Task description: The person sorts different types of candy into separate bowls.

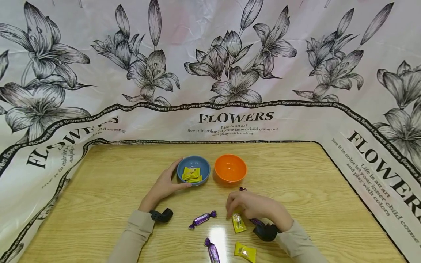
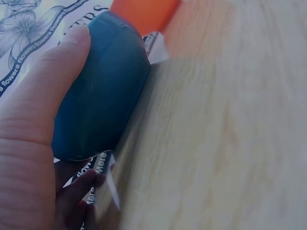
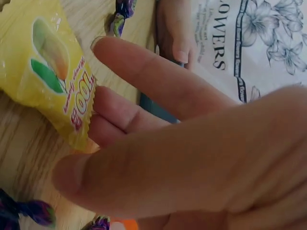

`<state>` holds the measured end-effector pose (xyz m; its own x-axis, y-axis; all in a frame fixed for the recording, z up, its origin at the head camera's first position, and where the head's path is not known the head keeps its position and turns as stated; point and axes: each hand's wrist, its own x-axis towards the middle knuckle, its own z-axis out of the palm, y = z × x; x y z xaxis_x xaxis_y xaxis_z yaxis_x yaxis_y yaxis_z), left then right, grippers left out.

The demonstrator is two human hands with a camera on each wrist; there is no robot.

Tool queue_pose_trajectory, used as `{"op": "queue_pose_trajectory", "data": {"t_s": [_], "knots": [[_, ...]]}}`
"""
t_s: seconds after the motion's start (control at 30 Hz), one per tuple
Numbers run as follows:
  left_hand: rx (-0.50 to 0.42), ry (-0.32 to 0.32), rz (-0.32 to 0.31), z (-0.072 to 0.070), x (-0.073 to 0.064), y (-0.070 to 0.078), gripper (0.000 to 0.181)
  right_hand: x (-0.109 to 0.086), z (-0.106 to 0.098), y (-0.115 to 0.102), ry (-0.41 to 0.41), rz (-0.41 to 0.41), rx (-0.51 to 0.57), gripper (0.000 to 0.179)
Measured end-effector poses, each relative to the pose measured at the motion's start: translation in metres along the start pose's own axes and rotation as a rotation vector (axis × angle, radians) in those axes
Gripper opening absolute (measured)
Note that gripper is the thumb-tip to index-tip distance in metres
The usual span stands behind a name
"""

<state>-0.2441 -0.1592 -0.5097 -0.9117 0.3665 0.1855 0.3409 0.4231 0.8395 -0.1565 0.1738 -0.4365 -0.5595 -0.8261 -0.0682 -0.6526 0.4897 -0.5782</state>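
My left hand [image 1: 165,183] holds the blue bowl [image 1: 204,168] by its left side, thumb at the near rim and fingers around the far side. The left wrist view shows the thumb along the bowl's outer wall [image 2: 108,91]. Several yellow-wrapped candies [image 1: 192,174] lie inside. My right hand [image 1: 258,206] is over a yellow-wrapped candy [image 1: 239,223] with a mango picture. In the right wrist view its fingertips [image 3: 106,50] are beside that candy [image 3: 50,72], while the thumb stands apart from it. Whether the fingers touch the wrapper I cannot tell.
An orange bowl [image 1: 231,168] stands right of the blue one. Purple-wrapped candies [image 1: 202,219] lie on the wooden table [image 1: 108,190], two of them partly hidden by the right hand. Another yellow candy [image 1: 245,252] is near the front edge. A flower-printed cloth [image 1: 236,73] rises behind.
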Motion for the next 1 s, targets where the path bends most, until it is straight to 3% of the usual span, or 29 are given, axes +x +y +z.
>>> {"op": "queue_pose_trajectory", "data": {"t_s": [0.3, 0.7, 1.0], "knots": [[-0.002, -0.003, 0.008, 0.0021, 0.0019, -0.0016, 0.106, 0.0018, 0.0055, 0.0003, 0.009, -0.010, -0.038, 0.060], [0.002, -0.008, -0.015, 0.0025, 0.0030, -0.0030, 0.106, 0.0035, 0.0074, 0.0004, 0.019, 0.020, -0.053, 0.040], [0.011, 0.000, -0.003, 0.0005, 0.0018, -0.0017, 0.106, 0.0097, 0.0073, 0.0016, 0.046, -0.010, -0.073, 0.028]]}}
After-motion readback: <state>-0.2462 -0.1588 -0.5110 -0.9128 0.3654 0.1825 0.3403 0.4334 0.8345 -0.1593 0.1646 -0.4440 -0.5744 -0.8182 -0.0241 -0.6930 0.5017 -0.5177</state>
